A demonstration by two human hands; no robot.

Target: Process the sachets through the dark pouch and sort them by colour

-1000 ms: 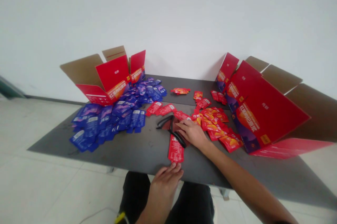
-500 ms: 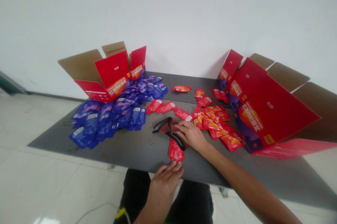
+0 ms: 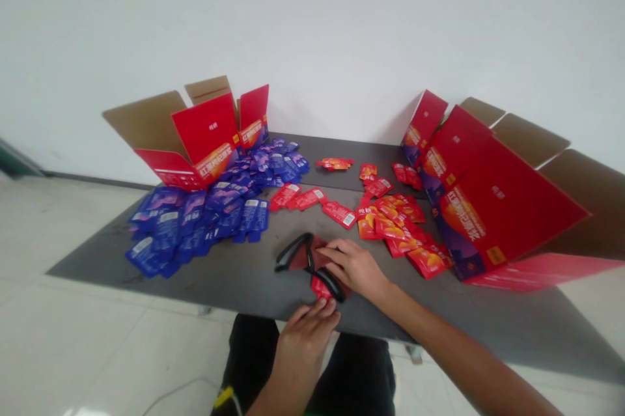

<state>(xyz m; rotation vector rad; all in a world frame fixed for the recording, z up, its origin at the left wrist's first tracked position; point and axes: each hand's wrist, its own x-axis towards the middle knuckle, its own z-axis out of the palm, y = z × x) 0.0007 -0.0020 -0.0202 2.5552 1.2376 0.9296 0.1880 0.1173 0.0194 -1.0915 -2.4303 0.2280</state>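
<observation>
My right hand [image 3: 355, 267] grips a black-framed thing with see-through reddish-brown panels [image 3: 299, 254], its fingers lying over the right panel. It resembles tinted glasses, but I cannot tell its exact kind. Beneath its lower black curve lies a red pouch [image 3: 321, 289], largely covered. At the table's front edge my left hand [image 3: 311, 331] holds the near end of that pouch, fingers together; its thumb is hidden. Beyond the right hand, several loose red pouches [image 3: 339, 213] lie spread, and a heap of red-orange pouches [image 3: 393, 226] sits to the right.
A large pile of blue pouches [image 3: 168, 234] covers the left of the grey table [image 3: 234, 286]. Behind it stands an open red carton [image 3: 205, 133]. Larger open red cartons [image 3: 508, 201] stand at the right. A white wall [image 3: 332, 45] rises behind the table.
My right hand has drawn the black-framed thing nearer to my left hand, so it covers more of the red pouch. My left hand has stayed at the table edge.
</observation>
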